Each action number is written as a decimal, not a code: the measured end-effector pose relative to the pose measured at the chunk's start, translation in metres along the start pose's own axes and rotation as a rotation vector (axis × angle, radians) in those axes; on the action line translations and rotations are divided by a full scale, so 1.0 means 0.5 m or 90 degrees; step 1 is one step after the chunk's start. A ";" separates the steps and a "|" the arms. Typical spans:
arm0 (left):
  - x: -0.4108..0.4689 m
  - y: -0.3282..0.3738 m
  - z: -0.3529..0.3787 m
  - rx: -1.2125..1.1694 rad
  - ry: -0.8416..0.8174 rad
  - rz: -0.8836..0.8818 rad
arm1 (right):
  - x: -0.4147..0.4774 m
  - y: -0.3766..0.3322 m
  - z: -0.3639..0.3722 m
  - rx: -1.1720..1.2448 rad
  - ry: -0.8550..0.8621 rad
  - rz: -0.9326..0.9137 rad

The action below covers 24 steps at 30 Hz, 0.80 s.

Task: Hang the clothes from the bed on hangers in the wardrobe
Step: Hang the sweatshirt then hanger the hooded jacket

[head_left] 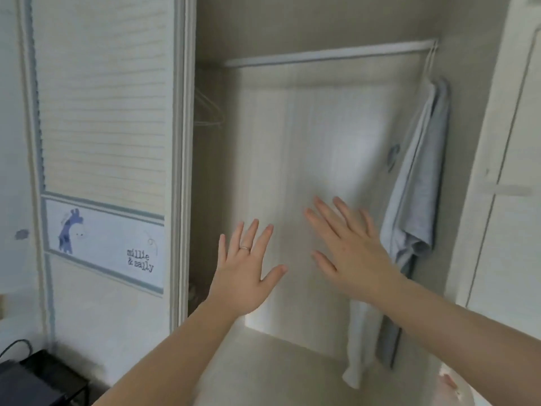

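The wardrobe stands open in front of me, with a white rail across its top. At the rail's right end a light blue garment hangs on a hanger against the side wall. Several empty wire hangers show dimly in the dark left part, behind the door edge. My left hand is raised with its fingers spread, a ring on one finger, holding nothing. My right hand is raised beside it, also spread and empty, just left of the hanging garment. The bed is out of view.
A louvred sliding door with a giraffe picture covers the wardrobe's left side. Another pale door panel is at the right. A black box with a cable sits at the lower left. The wardrobe floor is pale.
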<state>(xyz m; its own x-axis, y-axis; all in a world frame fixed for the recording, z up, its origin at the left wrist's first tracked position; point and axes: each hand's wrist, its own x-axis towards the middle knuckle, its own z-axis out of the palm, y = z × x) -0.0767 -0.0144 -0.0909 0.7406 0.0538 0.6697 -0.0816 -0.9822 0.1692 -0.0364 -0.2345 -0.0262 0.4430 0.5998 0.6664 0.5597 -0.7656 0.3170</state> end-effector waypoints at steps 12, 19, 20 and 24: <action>0.454 0.088 0.071 -0.116 0.076 0.196 | 0.221 0.242 -0.109 -0.253 0.152 0.116; 0.677 0.158 0.140 -0.246 0.047 0.287 | 0.344 0.365 -0.126 -0.393 0.132 0.201; 0.703 0.168 0.147 -0.262 0.042 0.301 | 0.359 0.381 -0.128 -0.405 0.122 0.220; 0.799 0.213 0.168 -0.327 0.024 0.342 | 0.417 0.442 -0.136 -0.452 0.074 0.296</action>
<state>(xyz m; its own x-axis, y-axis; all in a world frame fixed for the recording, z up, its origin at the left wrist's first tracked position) 0.2667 -0.1127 0.1340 0.4877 -0.3956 0.7783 -0.7347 -0.6675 0.1212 0.1322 -0.2947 0.2286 0.4221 0.1905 0.8863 -0.2498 -0.9154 0.3157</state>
